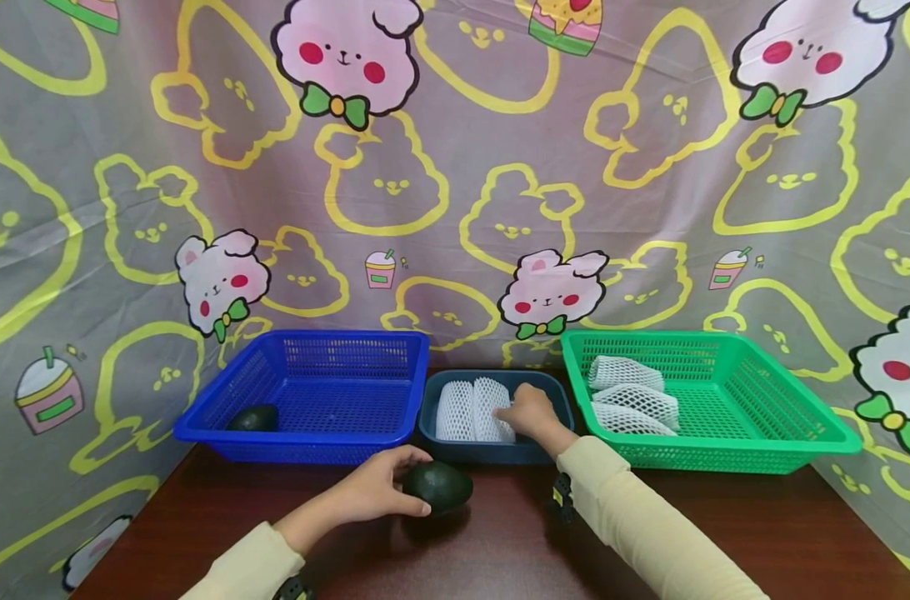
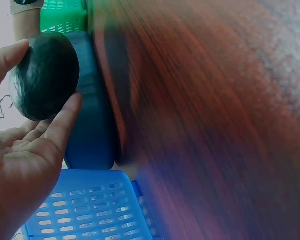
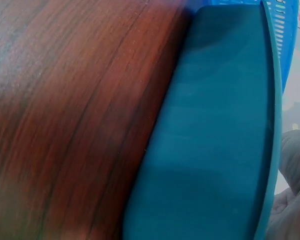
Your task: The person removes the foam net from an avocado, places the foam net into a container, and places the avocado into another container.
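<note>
My left hand (image 1: 376, 487) holds a dark green avocado (image 1: 438, 487) just above the table, in front of the small bin. In the left wrist view the thumb and fingers lie round the avocado (image 2: 46, 77). My right hand (image 1: 532, 410) reaches into the dark teal bin (image 1: 462, 451), its fingertips at the side of a white foam net sleeve (image 1: 492, 410). Another foam net sleeve (image 1: 456, 412) lies beside it. Whether the right fingers pinch the net is hidden; the right wrist view shows only part of the hand (image 3: 295, 200) behind the bin's rim.
At the left, a blue basket (image 1: 312, 450) holds another avocado (image 1: 253, 418). A green basket (image 1: 725, 458) at the right contains several net-wrapped pieces (image 1: 635, 406). The baskets flank the bin on a brown wooden table (image 1: 500, 550), with a patterned cloth (image 1: 455, 208) hanging behind.
</note>
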A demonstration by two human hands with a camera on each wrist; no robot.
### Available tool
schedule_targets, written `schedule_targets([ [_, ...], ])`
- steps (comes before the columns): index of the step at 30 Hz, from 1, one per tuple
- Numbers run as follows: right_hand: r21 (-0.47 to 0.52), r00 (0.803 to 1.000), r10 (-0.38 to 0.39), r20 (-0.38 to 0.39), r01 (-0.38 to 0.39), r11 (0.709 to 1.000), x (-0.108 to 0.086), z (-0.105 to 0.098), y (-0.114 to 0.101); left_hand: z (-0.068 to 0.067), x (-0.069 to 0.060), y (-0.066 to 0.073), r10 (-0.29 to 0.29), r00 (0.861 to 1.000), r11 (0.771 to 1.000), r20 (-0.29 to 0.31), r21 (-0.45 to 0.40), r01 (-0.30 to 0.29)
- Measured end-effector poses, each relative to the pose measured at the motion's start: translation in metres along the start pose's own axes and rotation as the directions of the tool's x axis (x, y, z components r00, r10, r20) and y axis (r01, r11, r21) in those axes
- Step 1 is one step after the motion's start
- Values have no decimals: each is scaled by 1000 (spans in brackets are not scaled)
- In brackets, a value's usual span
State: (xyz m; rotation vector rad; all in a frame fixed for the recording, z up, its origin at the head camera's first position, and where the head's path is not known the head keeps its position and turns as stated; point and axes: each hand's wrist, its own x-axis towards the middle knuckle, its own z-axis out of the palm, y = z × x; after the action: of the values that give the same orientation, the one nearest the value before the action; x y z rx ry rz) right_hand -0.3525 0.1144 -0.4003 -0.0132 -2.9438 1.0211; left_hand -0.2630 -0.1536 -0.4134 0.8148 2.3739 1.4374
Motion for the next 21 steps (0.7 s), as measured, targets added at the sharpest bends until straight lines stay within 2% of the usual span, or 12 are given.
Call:
schedule_targets([
  [10,1,999,-22,-28,22,1000,-3,-12,-3,-5,-3,6,23,1000,1000,-8,9,-22],
  [15,53,998,-52,-27,53,997,-7,-15,-10,-9,-6,14,35,999,999,-10,24,-35],
  [21,136,994,-106,-33,110,985,-18,-13,-22,-15,-10,23,37,999,999,-6,-10,-37],
])
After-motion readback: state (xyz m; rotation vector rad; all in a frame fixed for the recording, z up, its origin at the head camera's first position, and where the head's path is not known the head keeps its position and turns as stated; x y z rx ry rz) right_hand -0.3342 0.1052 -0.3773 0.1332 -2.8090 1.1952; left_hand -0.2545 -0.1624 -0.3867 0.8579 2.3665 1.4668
